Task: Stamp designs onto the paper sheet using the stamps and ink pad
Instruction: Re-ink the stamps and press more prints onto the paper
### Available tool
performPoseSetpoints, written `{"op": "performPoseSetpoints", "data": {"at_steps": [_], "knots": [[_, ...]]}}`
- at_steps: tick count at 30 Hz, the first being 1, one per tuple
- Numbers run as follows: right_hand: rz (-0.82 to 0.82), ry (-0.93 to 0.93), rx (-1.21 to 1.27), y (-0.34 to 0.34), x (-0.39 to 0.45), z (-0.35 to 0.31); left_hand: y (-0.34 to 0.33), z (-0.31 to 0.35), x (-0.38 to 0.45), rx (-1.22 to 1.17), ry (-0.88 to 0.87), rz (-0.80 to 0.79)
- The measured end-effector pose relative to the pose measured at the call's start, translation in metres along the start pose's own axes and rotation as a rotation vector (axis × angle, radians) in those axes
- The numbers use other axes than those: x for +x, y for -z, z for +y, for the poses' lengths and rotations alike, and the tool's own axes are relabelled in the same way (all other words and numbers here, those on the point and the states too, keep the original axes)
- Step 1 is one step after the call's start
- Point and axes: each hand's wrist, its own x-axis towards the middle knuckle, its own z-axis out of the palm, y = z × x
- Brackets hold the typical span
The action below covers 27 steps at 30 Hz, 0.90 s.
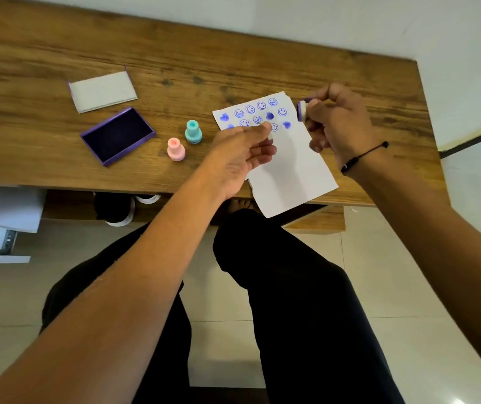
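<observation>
now we pinch a purple stamp [302, 111] in our right hand [339, 123] just off the paper sheet's [288, 167] far right edge.
our left hand [240, 154] lies loose-fingered on the sheet, gripping nothing; teal stamp [193, 132], pink stamp [175, 149] and open ink pad [118, 136] stand left, sheet overhanging the table [175, 53] edge.

A wooden table [175, 48] with dark grain stands against a plain white wall [350, 21], its far edge meeting the wall beyond the grip. Below the grip and nearer the camera lies a floor of pale glossy tiles [379, 272]. Under the table, down and left of the grip, sit dark shoes [114, 209] with white soles.
</observation>
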Motion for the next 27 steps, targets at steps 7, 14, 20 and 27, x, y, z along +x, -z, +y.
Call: {"op": "performPoseSetpoints", "data": {"at_steps": [7,14,20,27], "knots": [[-0.047,-0.004,0.012,-0.009,-0.003,-0.01,0.002,0.006,-0.003,-0.002,0.001,0.01],[-0.173,0.067,-0.036,-0.034,-0.009,-0.011,0.012,0.016,-0.006,-0.036,-0.054,0.004],[-0.194,0.09,0.039,-0.063,-0.013,-0.027,0.04,0.037,-0.018,-0.141,-0.121,0.094],[-0.277,0.547,-0.735,-0.178,-0.009,-0.054,0.132,0.071,-0.038,-0.455,-0.304,0.52]]}}
